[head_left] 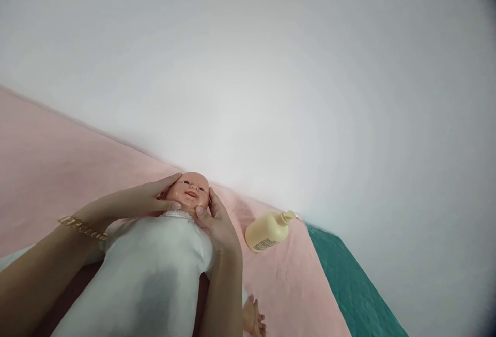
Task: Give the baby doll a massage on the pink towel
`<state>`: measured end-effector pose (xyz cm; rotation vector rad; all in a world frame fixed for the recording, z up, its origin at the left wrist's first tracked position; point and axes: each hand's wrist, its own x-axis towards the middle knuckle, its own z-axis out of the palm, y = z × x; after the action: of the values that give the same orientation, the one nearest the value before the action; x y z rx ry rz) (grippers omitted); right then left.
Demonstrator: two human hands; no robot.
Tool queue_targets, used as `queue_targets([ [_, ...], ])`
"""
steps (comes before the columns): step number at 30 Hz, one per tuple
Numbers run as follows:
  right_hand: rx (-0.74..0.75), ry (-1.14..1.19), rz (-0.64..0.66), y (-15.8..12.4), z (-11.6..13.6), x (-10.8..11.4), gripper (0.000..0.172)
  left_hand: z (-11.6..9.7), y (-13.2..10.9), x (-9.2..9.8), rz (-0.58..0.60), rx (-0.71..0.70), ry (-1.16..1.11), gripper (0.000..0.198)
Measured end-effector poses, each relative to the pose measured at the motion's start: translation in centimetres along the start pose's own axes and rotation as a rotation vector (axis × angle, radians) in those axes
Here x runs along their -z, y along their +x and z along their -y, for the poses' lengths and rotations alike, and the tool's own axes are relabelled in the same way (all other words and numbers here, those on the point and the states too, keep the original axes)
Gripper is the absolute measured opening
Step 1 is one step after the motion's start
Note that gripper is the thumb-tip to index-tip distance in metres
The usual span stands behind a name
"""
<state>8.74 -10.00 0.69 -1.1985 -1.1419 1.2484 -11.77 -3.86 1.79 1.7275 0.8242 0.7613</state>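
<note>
A baby doll [155,270] in a white garment lies on its back on a pink cloth [46,171], head [189,191] toward the wall. My left hand [155,200] cups the left side of the doll's head, thumb at the chin. My right hand [217,223] presses against the other cheek, fingers wrapped along the jaw. A gold bracelet [82,227] circles my left wrist. One of the doll's small hands [253,319] shows near the bottom edge.
A cream pump bottle [267,231] lies on its side on the pink cloth, to the right of the doll's head. A teal quilted cover [352,285] extends at the lower right. A plain white wall [271,68] fills the upper view.
</note>
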Motion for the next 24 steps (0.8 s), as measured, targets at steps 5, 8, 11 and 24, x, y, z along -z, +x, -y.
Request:
queue_targets([
  [5,-0.127,-0.062,0.027,-0.4,1.1,-0.8,0.128,-1.2,-0.2,-0.4,-0.095,0.1,0.032,0.084],
  [8,-0.146,-0.136,0.026,-0.5,1.5,-1.1,0.128,-0.8,0.1,-0.6,-0.133,0.102,0.045,0.09],
  [11,-0.12,-0.2,0.014,-0.4,1.5,-1.2,0.124,-0.2,0.4,-0.8,-0.163,0.086,0.073,0.09],
  [24,-0.058,-0.112,0.018,0.0,0.3,-0.3,0.111,-0.4,0.0,0.1,-0.056,0.108,-0.001,0.083],
])
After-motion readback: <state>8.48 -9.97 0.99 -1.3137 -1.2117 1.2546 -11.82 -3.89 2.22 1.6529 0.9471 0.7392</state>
